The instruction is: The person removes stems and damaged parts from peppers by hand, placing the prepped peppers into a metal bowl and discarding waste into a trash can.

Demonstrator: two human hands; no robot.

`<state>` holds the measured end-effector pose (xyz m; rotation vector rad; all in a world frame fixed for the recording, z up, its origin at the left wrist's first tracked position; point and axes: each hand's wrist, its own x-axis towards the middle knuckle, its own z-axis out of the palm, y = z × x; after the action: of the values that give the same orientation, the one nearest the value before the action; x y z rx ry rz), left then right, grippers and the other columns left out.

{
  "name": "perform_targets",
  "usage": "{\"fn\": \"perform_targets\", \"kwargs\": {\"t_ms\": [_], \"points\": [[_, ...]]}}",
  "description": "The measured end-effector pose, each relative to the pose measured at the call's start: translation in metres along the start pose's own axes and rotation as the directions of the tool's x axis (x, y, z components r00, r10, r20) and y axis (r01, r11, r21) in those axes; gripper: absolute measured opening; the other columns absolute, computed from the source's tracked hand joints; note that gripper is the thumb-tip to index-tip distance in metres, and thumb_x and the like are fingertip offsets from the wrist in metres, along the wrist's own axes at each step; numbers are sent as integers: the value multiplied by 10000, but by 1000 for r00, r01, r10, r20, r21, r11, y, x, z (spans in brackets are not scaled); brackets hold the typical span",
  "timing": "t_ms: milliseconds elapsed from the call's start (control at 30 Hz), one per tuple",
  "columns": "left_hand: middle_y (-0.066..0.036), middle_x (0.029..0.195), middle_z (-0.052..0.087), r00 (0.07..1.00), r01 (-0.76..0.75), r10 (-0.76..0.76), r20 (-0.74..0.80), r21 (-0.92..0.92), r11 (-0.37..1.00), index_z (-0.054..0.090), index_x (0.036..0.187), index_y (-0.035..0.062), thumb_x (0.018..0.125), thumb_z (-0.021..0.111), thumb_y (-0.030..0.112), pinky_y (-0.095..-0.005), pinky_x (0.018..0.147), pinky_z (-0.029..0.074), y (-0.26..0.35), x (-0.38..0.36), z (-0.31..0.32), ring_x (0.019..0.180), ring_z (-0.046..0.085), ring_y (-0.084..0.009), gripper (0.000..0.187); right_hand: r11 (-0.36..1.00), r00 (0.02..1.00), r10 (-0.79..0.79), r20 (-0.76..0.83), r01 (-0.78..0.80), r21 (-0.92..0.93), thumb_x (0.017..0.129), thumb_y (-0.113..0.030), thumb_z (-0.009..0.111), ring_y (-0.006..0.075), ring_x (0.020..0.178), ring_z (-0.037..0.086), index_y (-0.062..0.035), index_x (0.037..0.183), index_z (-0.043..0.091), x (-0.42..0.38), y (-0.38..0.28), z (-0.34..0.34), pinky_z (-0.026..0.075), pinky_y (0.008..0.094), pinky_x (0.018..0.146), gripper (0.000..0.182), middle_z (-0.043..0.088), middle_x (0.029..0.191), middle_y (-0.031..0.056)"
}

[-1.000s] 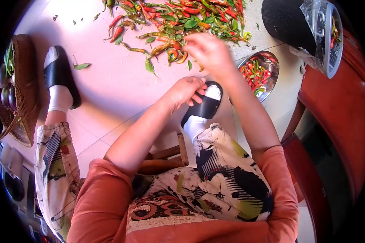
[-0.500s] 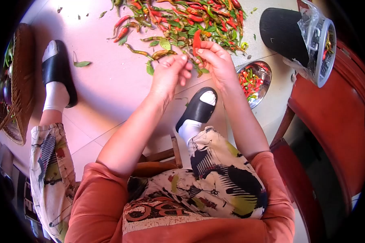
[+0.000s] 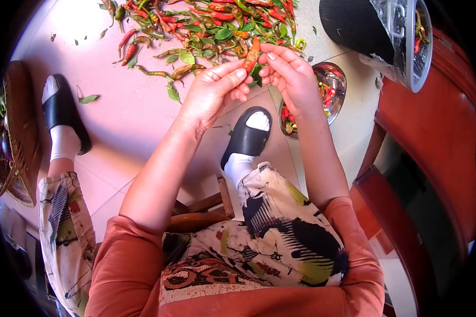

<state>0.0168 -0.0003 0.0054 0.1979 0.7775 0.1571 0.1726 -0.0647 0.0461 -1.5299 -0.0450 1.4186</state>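
1. A broad pile of peppers [image 3: 211, 24] spreads over the floor [image 3: 127, 105] at the upper centre: red, green and brownish pods tangled with leaves.
2. The black bin [image 3: 357, 29], upper right, has a clear plastic liner [image 3: 390, 24] and a pale rim; red and darker bits show inside.
3. The woven basket [image 3: 26, 158], left edge, holds dark purple vegetables [image 3: 5, 145] and green ones.
4. The shiny metal bowl [image 3: 337, 75], right of centre and partly hidden by the right arm, contains red, green and yellowish pieces.
5. The left hand [image 3: 211, 90] pinches one pepper's lower end; the right hand [image 3: 293, 82] has its fingers drawn close beside it, contact unclear.
6. That held pepper [image 3: 253, 55], upper centre, is orange-red with brownish mottling, tip upward.
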Motion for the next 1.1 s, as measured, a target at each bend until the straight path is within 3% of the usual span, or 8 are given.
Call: {"fn": "perform_targets", "kwargs": {"t_ms": [100,167,233,500,800,833,933,1100], "points": [[-47,858,607,1000,-5,5,3,196,981,525,1161,-9,900,513,124,-212,617,464,0,0,3,669,538,-87,293,996,995,-75,-60,72,-52,855,-125,581,104,810,558,26,1111,523,1,-1,-5,464,213,645,302,582,960,81],[-32,838,600,1000,-9,6,11,311,950,532,1152,-1,906,504,136,-207,615,454,1,0,2,663,528,-79,283,511,822,-515,244,523,-683,787,-107,623,183,880,563,-51,1057,585,0,-14,-11,469,286,715,278,588,999,86],[-7,796,575,993,-44,-1,114,387,921,546,1115,12,918,484,158,-198,609,435,5,1,-1,654,510,-67,253,66,642,-512,571,692,-719,706,-87,653,264,883,570,-121,952,644,2,-21,-10,456,367,778,249,602,980,86],[-43,810,595,978,101,-147,150,275,956,558,1039,18,903,507,146,-220,586,481,13,-1,-11,636,558,-89,193,259,765,-294,573,641,-722,700,29,631,213,821,607,-31,901,623,-5,-10,-8,486,286,710,210,615,878,94],[-70,784,630,998,66,-70,11,223,973,566,899,21,854,592,124,-226,561,511,2,2,-5,610,586,-97,115,250,713,-565,416,628,-737,661,13,657,191,635,585,-39,771,593,-9,23,-2,485,272,566,137,581,726,83],[-69,783,631,997,66,-73,27,212,975,568,887,24,854,593,123,-224,556,509,2,3,-5,603,584,-96,107,394,756,-587,288,579,-714,668,27,653,168,635,591,-33,768,591,-8,30,-1,485,263,566,132,593,731,73],[-82,774,636,990,123,-127,61,63,990,570,865,24,855,586,111,-221,538,506,-3,3,-7,589,587,-104,90,926,949,-314,-28,300,-228,746,67,589,118,642,593,17,812,576,-14,45,1,495,247,581,85,617,760,79],[-124,808,632,955,194,-129,267,-236,952,553,906,16,859,562,73,-263,596,525,-21,-2,-10,647,606,-155,75,820,998,10,54,-40,571,808,-44,515,136,625,528,-20,868,572,-24,69,-19,452,238,559,86,563,768,96]]}}
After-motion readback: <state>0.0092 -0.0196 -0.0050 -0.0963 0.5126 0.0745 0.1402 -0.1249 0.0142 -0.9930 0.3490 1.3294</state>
